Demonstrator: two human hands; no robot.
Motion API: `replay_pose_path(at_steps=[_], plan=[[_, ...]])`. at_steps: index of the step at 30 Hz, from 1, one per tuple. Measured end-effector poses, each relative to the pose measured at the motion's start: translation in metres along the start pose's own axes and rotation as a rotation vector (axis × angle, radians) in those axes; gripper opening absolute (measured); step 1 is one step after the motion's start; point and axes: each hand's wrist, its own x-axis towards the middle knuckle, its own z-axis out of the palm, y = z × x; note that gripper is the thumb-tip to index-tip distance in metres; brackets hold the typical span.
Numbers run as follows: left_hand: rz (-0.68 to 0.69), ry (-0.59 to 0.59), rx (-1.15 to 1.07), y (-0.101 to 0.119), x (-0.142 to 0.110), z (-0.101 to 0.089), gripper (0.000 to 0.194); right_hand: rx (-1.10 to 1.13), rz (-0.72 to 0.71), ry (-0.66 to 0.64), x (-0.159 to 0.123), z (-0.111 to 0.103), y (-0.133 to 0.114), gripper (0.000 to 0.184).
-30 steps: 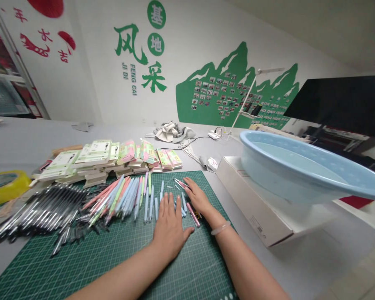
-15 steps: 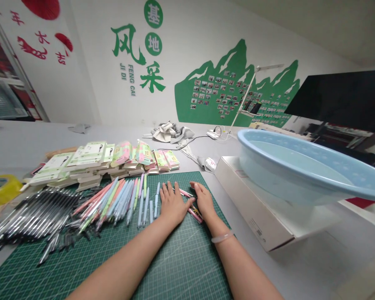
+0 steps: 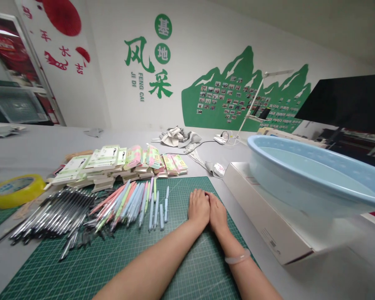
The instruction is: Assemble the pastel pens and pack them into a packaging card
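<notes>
My left hand (image 3: pixel 199 207) and my right hand (image 3: pixel 218 210) are pressed together on the right part of the green cutting mat (image 3: pixel 187 258). Both are closed, with the fingers curled side by side. The pink pens that lay between them a moment ago are hidden behind the hands. Left of my hands lie a few loose light blue pens (image 3: pixel 166 205). Beyond those is a pile of pastel pens (image 3: pixel 125 204) in pink, blue, green and purple. Farther left is a row of clear pens with dark tips (image 3: pixel 56 212).
Several small paper boxes (image 3: pixel 103 160) are stacked behind the pens. A roll of yellow tape (image 3: pixel 17 189) lies at left. On the right, a blue basin (image 3: pixel 300 179) rests on a white box (image 3: pixel 265 216). Crumpled cloth (image 3: pixel 178 136) and a cable lie toward the wall.
My hands have come together, covering the pink pens that showed between them. My left hand has shifted right, away from the blue pens, and its fingers have closed. The view has turned slightly left.
</notes>
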Motion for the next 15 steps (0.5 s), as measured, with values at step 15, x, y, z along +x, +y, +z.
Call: replay_pose_path(at_steps=[15], plan=[[0.433, 0.096, 0.200, -0.057, 0.001, -0.158, 0.039, -0.089, -0.015, -0.020, -0.005, 0.006, -0.003, 0.051]])
